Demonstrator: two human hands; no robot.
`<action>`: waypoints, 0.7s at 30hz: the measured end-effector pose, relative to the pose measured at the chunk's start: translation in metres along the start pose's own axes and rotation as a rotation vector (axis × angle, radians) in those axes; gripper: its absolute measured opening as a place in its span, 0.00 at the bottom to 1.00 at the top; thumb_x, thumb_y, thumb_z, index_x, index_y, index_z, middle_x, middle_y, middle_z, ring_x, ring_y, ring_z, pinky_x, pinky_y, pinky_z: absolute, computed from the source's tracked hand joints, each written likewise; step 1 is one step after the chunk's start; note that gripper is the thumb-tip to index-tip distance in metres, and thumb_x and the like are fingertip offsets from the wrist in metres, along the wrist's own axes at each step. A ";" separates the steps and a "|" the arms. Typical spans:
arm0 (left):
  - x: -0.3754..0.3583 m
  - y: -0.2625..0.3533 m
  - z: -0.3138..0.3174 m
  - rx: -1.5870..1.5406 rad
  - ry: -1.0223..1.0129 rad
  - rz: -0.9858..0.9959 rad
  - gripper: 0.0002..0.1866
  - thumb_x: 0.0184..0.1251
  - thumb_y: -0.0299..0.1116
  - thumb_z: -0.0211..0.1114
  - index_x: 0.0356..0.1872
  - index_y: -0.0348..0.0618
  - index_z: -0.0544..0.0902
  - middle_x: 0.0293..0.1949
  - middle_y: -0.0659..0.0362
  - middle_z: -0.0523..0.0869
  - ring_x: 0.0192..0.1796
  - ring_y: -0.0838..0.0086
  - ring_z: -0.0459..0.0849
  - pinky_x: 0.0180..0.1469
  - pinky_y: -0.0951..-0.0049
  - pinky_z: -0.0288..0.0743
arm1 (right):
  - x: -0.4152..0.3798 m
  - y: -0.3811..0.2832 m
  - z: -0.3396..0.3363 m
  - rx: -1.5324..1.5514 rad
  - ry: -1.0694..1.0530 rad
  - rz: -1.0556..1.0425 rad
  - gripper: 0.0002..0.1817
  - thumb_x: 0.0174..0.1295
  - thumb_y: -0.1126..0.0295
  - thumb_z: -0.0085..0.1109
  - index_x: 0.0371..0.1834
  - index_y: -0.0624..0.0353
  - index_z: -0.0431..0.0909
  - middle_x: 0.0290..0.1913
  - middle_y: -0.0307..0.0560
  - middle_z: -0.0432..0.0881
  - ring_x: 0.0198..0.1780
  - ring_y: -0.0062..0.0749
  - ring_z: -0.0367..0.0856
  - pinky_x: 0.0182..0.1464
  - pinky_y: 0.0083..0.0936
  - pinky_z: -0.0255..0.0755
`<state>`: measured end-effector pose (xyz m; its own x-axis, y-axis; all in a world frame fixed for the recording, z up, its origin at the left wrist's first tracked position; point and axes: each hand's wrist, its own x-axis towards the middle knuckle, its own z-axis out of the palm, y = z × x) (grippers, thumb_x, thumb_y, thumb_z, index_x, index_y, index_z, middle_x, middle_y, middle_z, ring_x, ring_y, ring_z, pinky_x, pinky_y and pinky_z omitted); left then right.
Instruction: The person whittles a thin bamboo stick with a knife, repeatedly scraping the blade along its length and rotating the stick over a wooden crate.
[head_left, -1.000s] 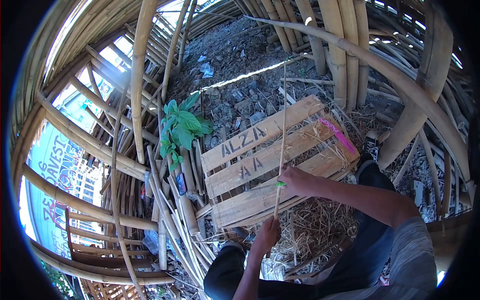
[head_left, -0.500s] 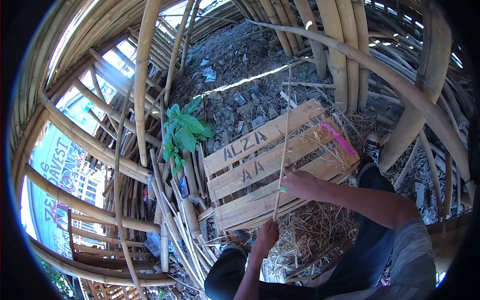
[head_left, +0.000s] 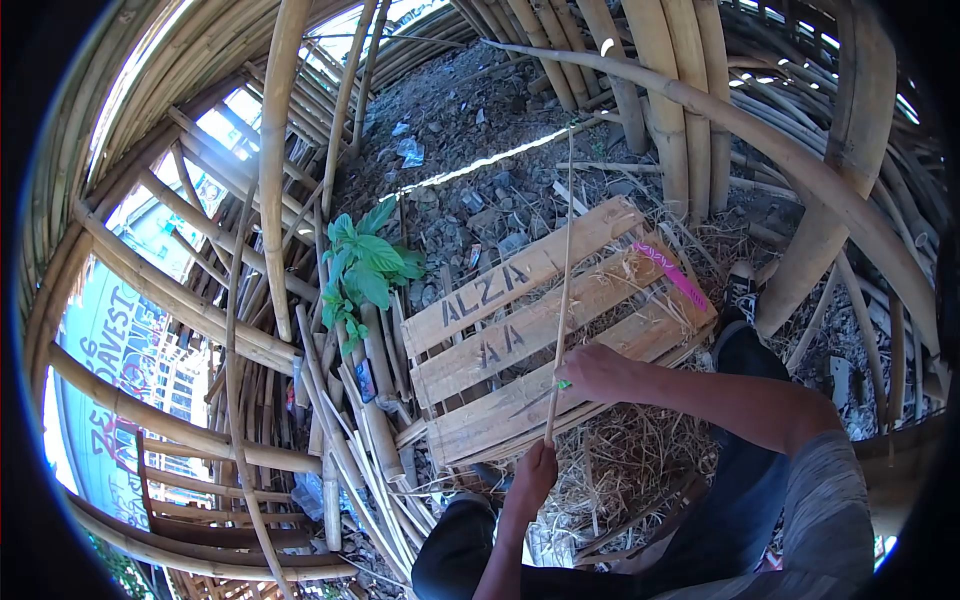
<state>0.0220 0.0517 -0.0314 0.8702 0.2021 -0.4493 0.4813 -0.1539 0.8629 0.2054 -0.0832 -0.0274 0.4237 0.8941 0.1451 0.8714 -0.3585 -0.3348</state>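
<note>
A long thin bamboo stick (head_left: 567, 270) slants upward across the front of a slatted wooden crate (head_left: 470, 355) with dark stencilled letters. My left hand (head_left: 533, 475) is wrapped around the stick's lower end, below the crate's near edge. Higher up, my right hand (head_left: 600, 374) is closed against the stick. A small bright green piece (head_left: 564, 384) shows at its fingers; what it belongs to is hidden. Straw and shavings (head_left: 640, 450) lie beneath my right forearm, between my legs.
Cut bamboo strips (head_left: 375, 470) lie left of the crate, near a leafy green plant (head_left: 365, 262). Thick bamboo poles (head_left: 665, 110) stand behind on the right. A long curved pole (head_left: 760, 140) crosses the upper right. Rubble ground (head_left: 450, 120) stretches behind the crate.
The view has shifted slightly. My right hand sits a little lower along the stick, closer to my left hand, which keeps its hold.
</note>
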 end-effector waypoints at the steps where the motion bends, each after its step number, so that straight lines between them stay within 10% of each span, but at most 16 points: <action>1: 0.000 0.001 -0.001 -0.017 0.006 -0.015 0.14 0.72 0.38 0.45 0.26 0.43 0.68 0.16 0.68 0.64 0.17 0.84 0.62 0.19 0.81 0.56 | -0.001 0.002 0.005 -0.020 0.098 -0.061 0.12 0.53 0.63 0.59 0.28 0.63 0.78 0.32 0.58 0.80 0.37 0.44 0.82 0.38 0.35 0.77; 14: 0.000 -0.002 -0.003 0.164 0.037 0.106 0.16 0.72 0.38 0.45 0.25 0.41 0.69 0.16 0.67 0.66 0.18 0.83 0.63 0.20 0.79 0.57 | -0.003 -0.019 0.000 -0.085 0.079 0.082 0.10 0.53 0.67 0.57 0.32 0.64 0.80 0.49 0.70 0.72 0.47 0.56 0.74 0.48 0.43 0.70; 16: -0.001 0.003 -0.003 0.152 0.010 0.009 0.15 0.71 0.37 0.46 0.30 0.34 0.69 0.20 0.43 0.70 0.23 0.52 0.68 0.28 0.60 0.62 | -0.006 -0.028 -0.002 -0.298 0.042 0.166 0.13 0.53 0.66 0.54 0.37 0.61 0.82 0.60 0.77 0.57 0.58 0.71 0.63 0.54 0.56 0.65; 21: -0.004 0.007 0.000 0.280 0.055 0.078 0.16 0.71 0.38 0.45 0.31 0.34 0.69 0.21 0.41 0.71 0.25 0.46 0.67 0.29 0.58 0.62 | -0.007 -0.026 0.001 -0.234 0.025 0.214 0.17 0.53 0.66 0.54 0.40 0.68 0.79 0.59 0.83 0.57 0.59 0.76 0.61 0.59 0.59 0.58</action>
<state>0.0218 0.0502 -0.0239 0.9024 0.2301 -0.3643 0.4301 -0.4307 0.7934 0.1793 -0.0794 -0.0208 0.6071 0.7858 0.1180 0.7937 -0.5925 -0.1373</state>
